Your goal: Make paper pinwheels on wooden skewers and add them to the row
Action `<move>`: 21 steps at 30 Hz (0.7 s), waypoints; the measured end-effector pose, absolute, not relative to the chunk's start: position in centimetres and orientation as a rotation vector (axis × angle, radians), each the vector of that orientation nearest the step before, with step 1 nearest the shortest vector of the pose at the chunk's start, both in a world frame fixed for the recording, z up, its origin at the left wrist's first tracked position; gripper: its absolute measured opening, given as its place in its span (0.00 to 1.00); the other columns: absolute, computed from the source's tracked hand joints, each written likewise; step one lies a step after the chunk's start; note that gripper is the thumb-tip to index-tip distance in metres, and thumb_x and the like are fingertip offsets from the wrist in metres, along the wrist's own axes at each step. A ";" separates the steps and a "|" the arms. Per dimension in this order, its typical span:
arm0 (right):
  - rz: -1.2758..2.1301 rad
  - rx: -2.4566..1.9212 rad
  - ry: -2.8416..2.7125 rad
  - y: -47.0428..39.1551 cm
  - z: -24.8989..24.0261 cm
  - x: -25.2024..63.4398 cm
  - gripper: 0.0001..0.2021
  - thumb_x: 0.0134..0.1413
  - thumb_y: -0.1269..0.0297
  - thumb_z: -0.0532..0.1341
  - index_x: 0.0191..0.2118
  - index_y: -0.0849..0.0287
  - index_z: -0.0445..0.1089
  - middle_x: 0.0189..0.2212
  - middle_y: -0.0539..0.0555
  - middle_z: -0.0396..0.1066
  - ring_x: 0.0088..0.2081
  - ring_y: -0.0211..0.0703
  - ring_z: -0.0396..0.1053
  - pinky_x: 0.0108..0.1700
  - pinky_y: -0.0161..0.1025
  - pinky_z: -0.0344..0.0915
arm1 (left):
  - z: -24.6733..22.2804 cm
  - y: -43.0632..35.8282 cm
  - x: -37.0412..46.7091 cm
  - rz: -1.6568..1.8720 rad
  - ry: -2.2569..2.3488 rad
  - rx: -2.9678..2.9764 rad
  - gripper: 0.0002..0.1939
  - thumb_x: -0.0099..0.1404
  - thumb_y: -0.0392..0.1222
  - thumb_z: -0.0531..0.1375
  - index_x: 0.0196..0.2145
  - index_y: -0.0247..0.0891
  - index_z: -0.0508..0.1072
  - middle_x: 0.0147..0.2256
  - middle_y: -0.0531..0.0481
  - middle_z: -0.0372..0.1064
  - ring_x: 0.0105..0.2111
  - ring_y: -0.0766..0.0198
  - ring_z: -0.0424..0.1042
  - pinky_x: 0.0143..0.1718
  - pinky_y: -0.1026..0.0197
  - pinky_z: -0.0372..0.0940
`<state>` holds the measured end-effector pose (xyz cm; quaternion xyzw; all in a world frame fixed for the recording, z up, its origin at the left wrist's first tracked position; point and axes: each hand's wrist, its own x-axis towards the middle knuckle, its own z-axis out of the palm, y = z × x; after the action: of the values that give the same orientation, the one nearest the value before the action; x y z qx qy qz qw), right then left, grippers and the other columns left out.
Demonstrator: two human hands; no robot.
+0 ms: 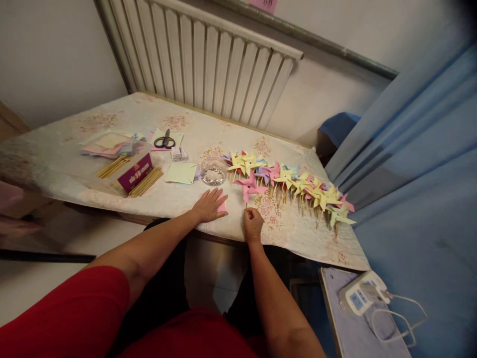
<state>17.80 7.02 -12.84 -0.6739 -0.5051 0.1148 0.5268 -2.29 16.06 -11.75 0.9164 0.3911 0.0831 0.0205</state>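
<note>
A person's left hand [209, 205] lies flat on a flowered, cloth-covered desk [182, 199], fingers spread wide over a sheet of pink paper [222, 205] — its grip open, pressing rather than grasping. The right hand [253, 224] has a narrow grip, fingers closed on the lower end of the thin stick [246, 205] of a pink pinwheel [249, 187], which sits just in front of a long cluster of pastel pinwheels [285, 175]. The step in hand appears to be the handling of one assembled piece, with the pink paper kept under the other palm. Putting the pinwheel down beside the others would call for a light hold low on the stick, clear of the paper blades, and a gentle release; working the pink paper would first call for the left palm to lift and the fingertips to take an edge. Near the hands stands a round clear container [212, 174] of small shiny pieces, with pale green paper [181, 173] beside it — scissors [164, 141] and bundled wooden sticks [146, 182] lie farther left.
</note>
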 end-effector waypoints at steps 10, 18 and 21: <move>0.273 -1.603 -1.207 7.1 -12.9 17.9 0.10 0.50 0.62 0.53 0.28 0.58 0.70 0.22 0.48 0.64 0.26 0.39 0.59 0.32 0.36 0.56 | -9.9 16.3 -3.9 0.412 1.317 2.726 0.34 0.71 0.58 0.46 0.67 0.36 0.56 0.68 0.36 0.48 0.69 0.49 0.45 0.66 0.42 0.47; 0.267 -1.598 -1.205 7.1 -12.7 17.8 0.11 0.50 0.62 0.53 0.27 0.58 0.70 0.22 0.48 0.64 0.25 0.39 0.58 0.32 0.37 0.56 | -9.5 16.4 -3.5 0.644 1.256 2.705 0.23 0.71 0.40 0.45 0.58 0.33 0.69 0.62 0.39 0.63 0.64 0.56 0.58 0.65 0.47 0.56; 0.269 -1.597 -1.210 7.1 -12.7 17.8 0.11 0.51 0.62 0.53 0.27 0.58 0.70 0.22 0.49 0.64 0.26 0.39 0.59 0.32 0.37 0.56 | -9.7 15.7 -1.5 0.617 1.271 2.714 0.23 0.71 0.38 0.44 0.58 0.31 0.68 0.61 0.38 0.63 0.64 0.55 0.58 0.65 0.48 0.55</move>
<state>17.77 7.07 -12.72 -0.6693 -0.5072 0.1127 0.5312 -1.51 15.69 -9.73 0.8863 0.4150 0.2013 0.0408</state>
